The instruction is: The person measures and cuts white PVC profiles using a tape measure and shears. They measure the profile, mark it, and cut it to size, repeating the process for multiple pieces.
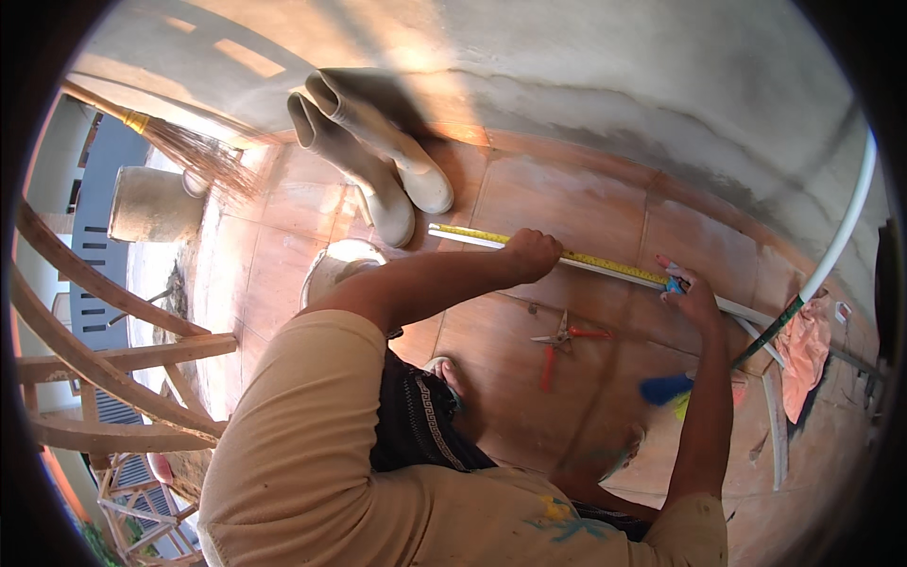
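A long thin white strip (pixel 465 238) lies slantwise above the tiled floor, with the yellow blade of a tape measure (pixel 609 266) drawn out along it. My left hand (pixel 534 255) is closed around the strip and the blade, partway along. At the right, my right hand (pixel 696 300) holds the tape measure's small blue and red case against the strip, its fingers bent around it. The strip carries on past that hand to the right. Below it, between my hands, red-handled pruning shears (pixel 564 335) rest on the tiles with their handles spread.
Rubber boots (pixel 383 161) stand by the wall, near a white bucket (pixel 342 260) partly behind my left arm. A twig broom (pixel 179 142) and wooden frame (pixel 123 359) are at left. At right are a blue-bristled brush (pixel 665 388), pink cloth (pixel 806 354) and white-green pole (pixel 841 241).
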Demonstrator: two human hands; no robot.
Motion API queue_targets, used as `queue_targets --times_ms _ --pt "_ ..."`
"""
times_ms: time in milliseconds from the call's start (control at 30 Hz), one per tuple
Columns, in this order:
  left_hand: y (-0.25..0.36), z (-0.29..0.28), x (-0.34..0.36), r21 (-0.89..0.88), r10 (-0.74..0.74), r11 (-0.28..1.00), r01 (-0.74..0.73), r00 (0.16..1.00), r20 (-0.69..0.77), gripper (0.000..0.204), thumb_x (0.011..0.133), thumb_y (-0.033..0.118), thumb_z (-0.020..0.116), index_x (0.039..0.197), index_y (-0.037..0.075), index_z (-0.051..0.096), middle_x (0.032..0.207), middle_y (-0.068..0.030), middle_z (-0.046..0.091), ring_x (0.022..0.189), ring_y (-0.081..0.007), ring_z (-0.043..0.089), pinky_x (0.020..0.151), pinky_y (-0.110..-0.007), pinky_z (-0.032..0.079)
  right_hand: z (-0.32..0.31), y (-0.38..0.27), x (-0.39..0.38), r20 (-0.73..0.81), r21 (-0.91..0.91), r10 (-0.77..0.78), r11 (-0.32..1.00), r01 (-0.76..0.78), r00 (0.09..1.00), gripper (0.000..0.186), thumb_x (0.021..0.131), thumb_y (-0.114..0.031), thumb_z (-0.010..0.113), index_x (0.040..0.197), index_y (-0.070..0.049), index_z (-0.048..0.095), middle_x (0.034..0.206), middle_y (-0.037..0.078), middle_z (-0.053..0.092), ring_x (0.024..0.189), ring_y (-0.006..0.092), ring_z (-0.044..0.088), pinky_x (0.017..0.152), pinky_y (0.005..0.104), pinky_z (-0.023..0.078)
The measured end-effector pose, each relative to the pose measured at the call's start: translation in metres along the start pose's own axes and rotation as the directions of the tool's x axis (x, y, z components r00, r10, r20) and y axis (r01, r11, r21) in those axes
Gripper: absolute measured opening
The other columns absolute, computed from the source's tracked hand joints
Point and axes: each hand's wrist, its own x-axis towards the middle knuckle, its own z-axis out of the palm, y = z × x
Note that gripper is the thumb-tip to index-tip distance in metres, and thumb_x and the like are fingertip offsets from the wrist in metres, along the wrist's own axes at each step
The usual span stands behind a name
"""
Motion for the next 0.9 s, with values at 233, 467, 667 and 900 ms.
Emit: queue_targets --times_ms 233,467,667,900 --pt "-0.059 0.0 -0.051 0.085 -0.186 0.98 0.182 0.982 0.035 0.018 0.099 0.014 0.056 0.112 0.009 0.067 0.105 -0.0136 0.076 0.096 -0.0328 0.076 0.077 -0.047 0.06 0.005 -0.009 0.011 0.03 -0.039 -0.051 0.998 0.052 0.998 0.061 0.073 -0.009 0.086 0.131 0.0 0.069 0.151 0.008 0.06 0.137 0.025 0.058 0.115 0.0345 0.044" --pt "-0.104 0.01 -0.094 0.098 -0.27 0.959 0.265 0.961 0.049 0.018 0.098 0.013 0.057 0.113 0.007 0.066 0.104 -0.016 0.074 0.097 -0.0338 0.075 0.08 -0.046 0.06 0.013 -0.018 0.011 0.015 -0.065 0.026 0.998 -0.025 1.0 0.06 0.074 -0.006 0.085 0.132 0.0 0.069 0.151 0.006 0.06 0.137 0.0228 0.058 0.115 0.0326 0.043" --pt "-0.106 0.007 -0.1 0.103 -0.266 0.96 0.259 0.962 0.065 0.02 0.097 0.012 0.059 0.115 0.008 0.066 0.104 -0.0162 0.074 0.097 -0.0342 0.074 0.081 -0.046 0.06 0.012 -0.029 0.008 0.047 -0.056 0.052 0.997 -0.049 0.998 0.057 0.074 -0.003 0.084 0.13 0.001 0.07 0.153 0.006 0.058 0.139 0.022 0.056 0.115 0.0326 0.043" --pt "-0.112 -0.007 -0.107 0.129 -0.311 0.947 0.295 0.942 0.129 0.02 0.095 0.011 0.062 0.114 0.009 0.067 0.104 -0.0156 0.075 0.101 -0.0345 0.074 0.082 -0.045 0.06 0.007 -0.031 0.003 0.083 -0.115 -0.019 0.993 0.029 0.996 0.053 0.072 -0.007 0.084 0.122 0.002 0.072 0.154 0.006 0.058 0.137 0.0239 0.058 0.111 0.0336 0.045"
